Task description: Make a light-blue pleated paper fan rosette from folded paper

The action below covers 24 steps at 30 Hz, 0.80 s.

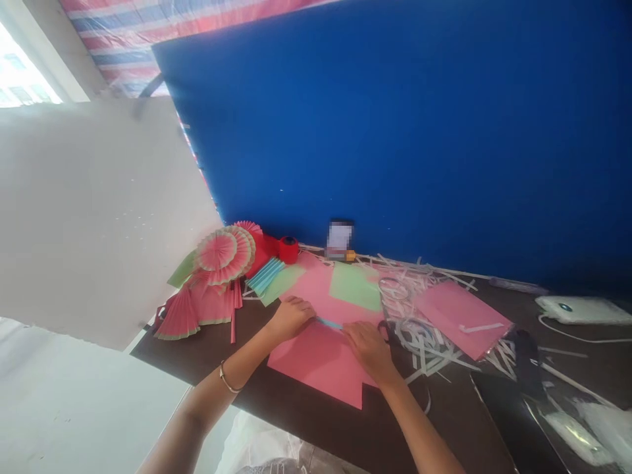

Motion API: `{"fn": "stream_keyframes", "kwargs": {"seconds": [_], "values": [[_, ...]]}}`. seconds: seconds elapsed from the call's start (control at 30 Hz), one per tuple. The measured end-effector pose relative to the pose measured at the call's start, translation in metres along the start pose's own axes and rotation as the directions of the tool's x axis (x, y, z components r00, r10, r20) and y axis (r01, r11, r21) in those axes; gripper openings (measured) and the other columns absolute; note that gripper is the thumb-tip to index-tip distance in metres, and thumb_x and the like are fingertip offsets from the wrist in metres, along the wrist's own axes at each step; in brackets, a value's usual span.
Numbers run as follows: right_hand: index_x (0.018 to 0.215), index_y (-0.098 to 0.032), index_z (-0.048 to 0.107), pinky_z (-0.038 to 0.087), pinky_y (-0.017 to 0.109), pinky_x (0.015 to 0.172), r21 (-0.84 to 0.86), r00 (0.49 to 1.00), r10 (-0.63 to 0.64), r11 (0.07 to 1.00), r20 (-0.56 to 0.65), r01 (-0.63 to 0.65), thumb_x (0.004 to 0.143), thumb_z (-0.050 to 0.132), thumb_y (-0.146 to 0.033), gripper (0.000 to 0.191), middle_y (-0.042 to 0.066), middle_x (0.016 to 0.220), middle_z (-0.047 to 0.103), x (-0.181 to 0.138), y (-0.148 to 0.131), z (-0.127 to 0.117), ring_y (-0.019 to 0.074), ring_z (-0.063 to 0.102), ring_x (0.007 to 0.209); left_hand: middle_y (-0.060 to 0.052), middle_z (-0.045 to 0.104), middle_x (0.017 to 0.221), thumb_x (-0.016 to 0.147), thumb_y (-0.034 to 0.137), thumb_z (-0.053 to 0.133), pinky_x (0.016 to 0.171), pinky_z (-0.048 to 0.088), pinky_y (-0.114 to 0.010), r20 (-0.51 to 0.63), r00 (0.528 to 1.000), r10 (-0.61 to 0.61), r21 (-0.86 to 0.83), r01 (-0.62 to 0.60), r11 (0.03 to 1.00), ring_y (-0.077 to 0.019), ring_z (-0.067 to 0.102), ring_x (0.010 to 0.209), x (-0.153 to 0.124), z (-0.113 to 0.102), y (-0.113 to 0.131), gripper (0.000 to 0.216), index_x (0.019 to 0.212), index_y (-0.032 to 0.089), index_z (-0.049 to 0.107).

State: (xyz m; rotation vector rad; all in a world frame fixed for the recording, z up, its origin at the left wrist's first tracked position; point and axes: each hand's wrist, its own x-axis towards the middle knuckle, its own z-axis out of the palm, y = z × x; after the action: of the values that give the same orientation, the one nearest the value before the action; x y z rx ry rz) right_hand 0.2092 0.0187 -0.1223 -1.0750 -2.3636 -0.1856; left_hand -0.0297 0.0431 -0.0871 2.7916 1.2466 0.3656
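Observation:
A narrow blue folded paper strip (329, 323) lies over pink paper sheets (320, 365) in the middle of the table. My left hand (295, 318) closes on its left end, fingers bent over it. At the other end, my right hand (368, 347) has its fingers pressed together on the strip. Only the short stretch between the hands shows. Pale green sheets (353, 286) lie just beyond. To the left of them sits a pleated blue paper (266, 275), with folds like a fan.
Pink and green paper rosettes (224, 255) and a pleated pink fan (180, 316) crowd the table's left end. A red tape roll (288, 250) stands behind. White paper strips (424, 342) and a pink packet (464, 319) lie at right, near a white device (582, 309). A blue panel (395, 131) rises behind.

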Motion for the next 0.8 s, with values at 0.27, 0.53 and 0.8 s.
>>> {"fn": "stream_keyframes", "kwargs": {"seconds": [0.27, 0.53, 0.8], "values": [[0.079, -0.018, 0.06, 0.033, 0.031, 0.077, -0.021, 1.0, 0.013, 1.0, 0.028, -0.013, 0.088, 0.04, -0.014, 0.022, 0.004, 0.074, 0.062, 0.01, -0.01, -0.016, 0.0174, 0.053, 0.078, -0.005, 0.061, 0.082, 0.088, 0.016, 0.044, 0.067, 0.037, -0.029, -0.055, 0.985, 0.165, 0.164, -0.155, 0.974, -0.0157, 0.055, 0.08, -0.005, 0.011, 0.007, 0.015, 0.092, 0.017, 0.058], [0.093, -0.016, 0.061, 0.03, 0.038, 0.086, -0.057, 0.971, 0.0, 0.998, 0.241, 0.014, 0.084, 0.044, -0.014, 0.02, 0.008, 0.086, 0.064, 0.036, -0.042, -0.029, 0.0206, 0.053, 0.084, -0.007, 0.057, 0.08, 0.089, 0.012, 0.037, 0.065, 0.038, -0.028, -0.056, 0.974, 0.218, 0.261, -0.196, 0.945, -0.016, 0.054, 0.078, -0.009, 0.003, 0.019, 0.018, 0.088, 0.014, 0.054], [0.077, -0.022, 0.068, 0.035, 0.03, 0.074, 0.255, 0.935, 0.119, 0.944, 0.333, -0.211, 0.086, 0.048, -0.027, 0.023, 0.003, 0.076, 0.07, 0.048, -0.033, -0.033, 0.0165, 0.059, 0.074, -0.003, 0.058, 0.065, 0.091, 0.042, 0.035, 0.054, 0.031, -0.025, -0.018, 0.991, 0.131, -0.003, -0.131, 0.991, -0.0121, 0.054, 0.061, -0.012, -0.013, 0.0, 0.041, 0.073, 0.014, 0.058]]}}
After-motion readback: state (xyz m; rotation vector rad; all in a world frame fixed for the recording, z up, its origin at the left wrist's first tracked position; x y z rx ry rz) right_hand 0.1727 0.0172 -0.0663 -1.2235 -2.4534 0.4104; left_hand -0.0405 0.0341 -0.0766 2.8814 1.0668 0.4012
